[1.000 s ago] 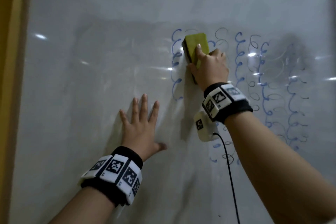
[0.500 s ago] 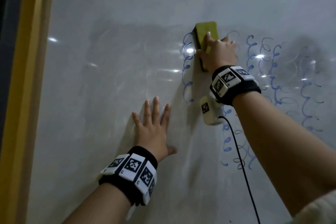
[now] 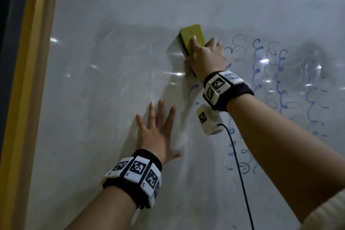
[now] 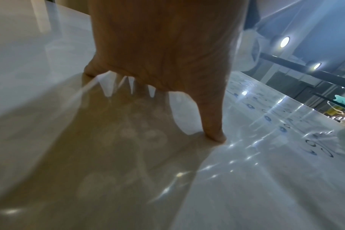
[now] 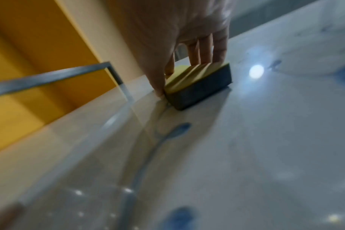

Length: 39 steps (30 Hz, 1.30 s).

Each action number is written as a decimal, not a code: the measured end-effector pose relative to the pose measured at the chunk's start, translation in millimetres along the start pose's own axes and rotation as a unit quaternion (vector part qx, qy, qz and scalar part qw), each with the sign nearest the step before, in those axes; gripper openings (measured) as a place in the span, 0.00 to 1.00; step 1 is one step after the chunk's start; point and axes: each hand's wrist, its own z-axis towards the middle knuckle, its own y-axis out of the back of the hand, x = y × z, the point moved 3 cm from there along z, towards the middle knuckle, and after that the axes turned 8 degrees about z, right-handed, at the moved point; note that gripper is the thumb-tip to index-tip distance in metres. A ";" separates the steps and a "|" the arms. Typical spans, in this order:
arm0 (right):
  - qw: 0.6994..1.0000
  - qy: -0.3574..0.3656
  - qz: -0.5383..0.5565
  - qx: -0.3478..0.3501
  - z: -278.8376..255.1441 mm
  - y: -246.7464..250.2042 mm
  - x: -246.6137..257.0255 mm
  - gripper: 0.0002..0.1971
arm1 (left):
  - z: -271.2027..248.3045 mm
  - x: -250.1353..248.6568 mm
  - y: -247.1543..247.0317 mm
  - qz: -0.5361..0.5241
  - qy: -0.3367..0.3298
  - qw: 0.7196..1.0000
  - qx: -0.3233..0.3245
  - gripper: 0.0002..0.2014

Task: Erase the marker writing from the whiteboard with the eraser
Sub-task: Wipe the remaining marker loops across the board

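A whiteboard (image 3: pixel 112 80) fills the head view, with blue looped marker writing (image 3: pixel 280 73) in columns on its right half. My right hand (image 3: pixel 205 58) grips a yellow eraser (image 3: pixel 190 33) with a dark felt base and presses it flat on the board at the writing's upper left. In the right wrist view the fingers lie over the eraser (image 5: pixel 199 84), thumb at its side, and a blue stroke (image 5: pixel 177 130) runs below it. My left hand (image 3: pixel 158 132) lies flat on the board with fingers spread, lower left of the eraser; the left wrist view shows the palm (image 4: pixel 163 46) pressed down.
A yellow frame (image 3: pixel 28 80) runs down the board's left edge. A white wrist camera (image 3: pixel 207 119) with a black cable (image 3: pixel 240 183) hangs under my right wrist. The board's left half (image 3: pixel 84 117) shows only faint smears and light glare.
The eraser has swept leftward over the leftmost column; its upper loops are gone and only the lower stroke remains. My left hand has stayed flat on the board.
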 end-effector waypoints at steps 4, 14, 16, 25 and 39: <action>1.000 0.002 -0.013 -0.010 7.4 9.7 -11.9 0.30 | -0.1 0.3 2.1 -0.005 -0.001 1.000 0.001 0.61; 1.000 -0.002 -0.019 -0.015 6.1 16.8 -23.4 0.30 | -3.4 -1.0 3.4 0.000 0.002 1.000 -0.001 0.61; 0.999 -0.026 -0.002 -0.029 3.0 13.5 -19.8 0.30 | -3.2 -1.7 2.8 0.002 0.003 1.000 -0.001 0.61; 0.998 -0.039 0.006 -0.043 6.3 11.6 -21.0 0.28 | -0.4 -0.6 0.2 -0.001 0.001 1.000 -0.004 0.60; 0.999 0.040 -0.020 -0.028 -18.6 -6.6 -2.8 0.30 | -2.6 -1.0 1.0 0.012 0.000 1.000 -0.006 0.59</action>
